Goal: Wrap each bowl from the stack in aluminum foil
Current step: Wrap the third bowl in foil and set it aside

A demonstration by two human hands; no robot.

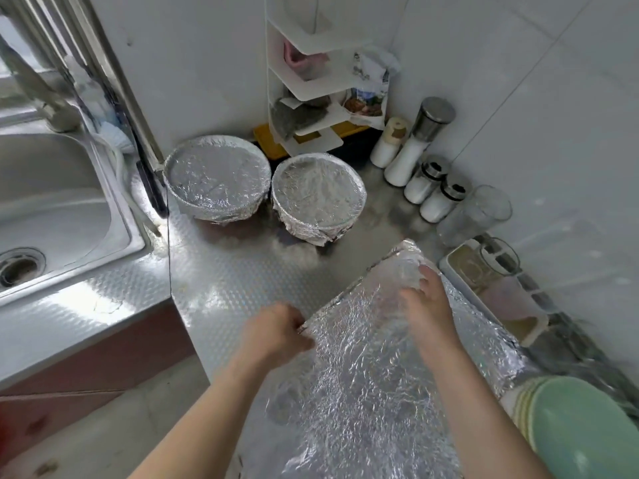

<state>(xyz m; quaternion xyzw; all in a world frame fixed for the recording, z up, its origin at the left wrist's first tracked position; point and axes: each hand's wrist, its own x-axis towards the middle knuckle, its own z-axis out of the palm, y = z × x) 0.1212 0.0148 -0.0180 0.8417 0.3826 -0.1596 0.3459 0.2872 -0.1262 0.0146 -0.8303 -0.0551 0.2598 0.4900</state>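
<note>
A crinkled silver sheet of aluminium foil (373, 368) is spread over the patterned steel counter (235, 281). My left hand (276, 331) pinches its left edge. My right hand (427, 302) rests on its far end, too blurred to tell its grip. I'd smooth the sheet flat, then centre a bowl from the pale green stack (581, 426). Two foil-wrapped bowls (216, 178) stand behind.

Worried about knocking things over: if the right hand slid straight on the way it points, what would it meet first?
The right hand first crosses the foil sheet's far edge, then bare counter; beyond, likely the white shakers by the wall, though depth is unclear.
</note>
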